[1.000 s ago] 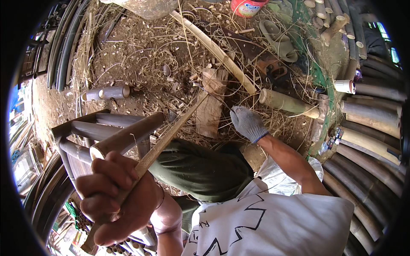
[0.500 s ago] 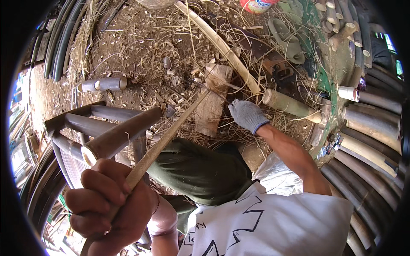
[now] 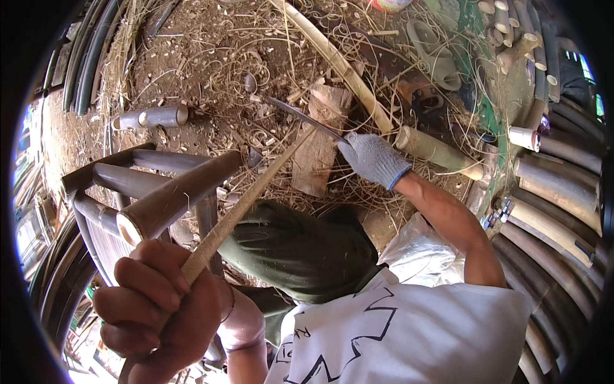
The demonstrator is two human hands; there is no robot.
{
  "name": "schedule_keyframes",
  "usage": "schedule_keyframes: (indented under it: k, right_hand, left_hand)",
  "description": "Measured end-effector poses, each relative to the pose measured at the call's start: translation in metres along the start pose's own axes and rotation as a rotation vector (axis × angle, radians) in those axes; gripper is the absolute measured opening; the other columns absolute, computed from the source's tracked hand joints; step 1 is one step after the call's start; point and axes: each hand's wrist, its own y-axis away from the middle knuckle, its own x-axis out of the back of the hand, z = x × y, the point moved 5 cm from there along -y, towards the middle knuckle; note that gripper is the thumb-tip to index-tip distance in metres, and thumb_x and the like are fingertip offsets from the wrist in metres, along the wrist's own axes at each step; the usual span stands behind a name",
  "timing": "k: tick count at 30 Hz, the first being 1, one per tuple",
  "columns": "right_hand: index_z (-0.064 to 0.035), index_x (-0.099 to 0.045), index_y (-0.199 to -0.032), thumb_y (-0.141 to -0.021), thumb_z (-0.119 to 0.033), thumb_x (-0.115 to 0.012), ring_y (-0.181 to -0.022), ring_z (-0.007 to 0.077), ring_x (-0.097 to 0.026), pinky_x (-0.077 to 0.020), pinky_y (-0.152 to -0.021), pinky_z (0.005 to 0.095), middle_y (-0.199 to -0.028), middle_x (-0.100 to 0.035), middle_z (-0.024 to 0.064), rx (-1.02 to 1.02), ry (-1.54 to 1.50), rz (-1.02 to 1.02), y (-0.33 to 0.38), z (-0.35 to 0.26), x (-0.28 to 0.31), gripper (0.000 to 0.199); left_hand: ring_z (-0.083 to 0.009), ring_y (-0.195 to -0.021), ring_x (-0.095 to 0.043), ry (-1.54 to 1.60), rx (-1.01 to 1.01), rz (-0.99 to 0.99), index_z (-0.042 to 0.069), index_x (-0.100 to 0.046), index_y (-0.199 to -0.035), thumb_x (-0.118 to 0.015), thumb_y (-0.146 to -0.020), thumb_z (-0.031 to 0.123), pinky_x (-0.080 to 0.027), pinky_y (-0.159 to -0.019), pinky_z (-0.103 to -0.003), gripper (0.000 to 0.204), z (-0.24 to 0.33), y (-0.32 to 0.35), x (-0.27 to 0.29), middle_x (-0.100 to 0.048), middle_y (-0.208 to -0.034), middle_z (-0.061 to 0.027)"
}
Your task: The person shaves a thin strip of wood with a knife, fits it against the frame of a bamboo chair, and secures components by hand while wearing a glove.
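Head view looks down on my two hands working a long bamboo strip [image 3: 256, 192] that runs from near left up toward the middle of the scene. My left hand [image 3: 160, 307] is bare and closed tight around the near end of the strip. My right hand [image 3: 374, 159], in a grey knit glove, is closed around the handle of a dark knife [image 3: 304, 118], its blade lying across the strip's far end, just above a rough wooden chopping block [image 3: 320, 147] on the dirt floor [image 3: 192, 57] strewn with shavings. I judge this a paring or splitting cut: I would keep the strip steady, the blade at a shallow angle, and the stroke going away from my green-trousered knee [image 3: 300, 249]. A bamboo-pole frame [image 3: 141, 185] stands at left, cut bamboo tubes [image 3: 543, 211] stacked at right, a short bamboo section [image 3: 150, 117] far left.
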Motion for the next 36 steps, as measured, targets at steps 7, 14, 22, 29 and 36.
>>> schedule_keyframes:
  k: [7,14,22,29,36]
  right_hand:
    - [0.0007,-0.065,-0.096,-0.102,-0.03,-0.051,-0.079,0.0394,-0.069,-0.056,-0.067,0.046,-0.089,-0.069,0.0245,0.046,0.029,0.087,0.007,0.029,-0.027,0.034]
    - [0.0023,-0.065,-0.109,-0.102,-0.036,-0.05,-0.084,0.0427,-0.069,-0.0556,-0.074,0.0483,-0.089,-0.069,0.0265,-0.006,-0.133,0.229,0.007,0.01,-0.003,0.042]
    - [0.0079,-0.05,-0.136,-0.098,-0.028,-0.053,-0.108,0.0417,-0.066,-0.0543,-0.093,0.0463,-0.122,-0.063,0.0314,-0.093,-0.057,0.406,0.056,0.041,-0.042,0.052]
    - [0.0027,-0.054,-0.132,-0.098,-0.026,-0.053,-0.106,0.0435,-0.065,-0.0527,-0.091,0.0493,-0.116,-0.065,0.0318,-0.308,-0.165,0.306,0.091,0.073,-0.065,0.045]
    - [0.0034,-0.061,-0.119,-0.096,-0.023,-0.062,-0.089,0.0407,-0.068,-0.0559,-0.078,0.0457,-0.098,-0.067,0.0265,-0.073,-0.278,0.526,0.09,0.046,-0.036,0.035]
  left_hand:
    - [-0.0125,-0.066,-0.037,-0.003,-0.012,0.068,0.014,-0.058,-0.078,-0.051,-0.096,0.067,-0.032,-0.056,-0.027,0.057,0.004,0.001,0.0,-0.039,-0.078,0.0007]
    - [-0.0229,-0.087,-0.057,-0.501,0.064,0.159,0.008,-0.059,-0.102,-0.05,-0.1,0.042,-0.05,-0.073,-0.037,0.036,-0.046,0.001,0.022,-0.053,-0.098,-0.0093]
    - [-0.0142,-0.071,-0.066,-0.743,0.672,0.074,-0.004,-0.053,-0.128,-0.057,-0.104,0.021,-0.055,-0.058,-0.026,0.035,-0.23,0.033,0.119,-0.075,-0.093,-0.0176]
    - [-0.0101,-0.067,-0.066,-0.462,0.821,0.177,-0.008,-0.061,-0.109,-0.048,-0.102,0.012,-0.049,-0.05,-0.015,0.025,-0.178,-0.084,0.152,-0.071,-0.085,-0.0132]
    - [-0.0042,-0.049,-0.053,0.335,1.05,-0.607,-0.01,-0.061,-0.107,-0.065,-0.098,0.025,-0.044,-0.036,-0.016,0.035,-0.143,0.027,0.055,-0.065,-0.084,-0.013]
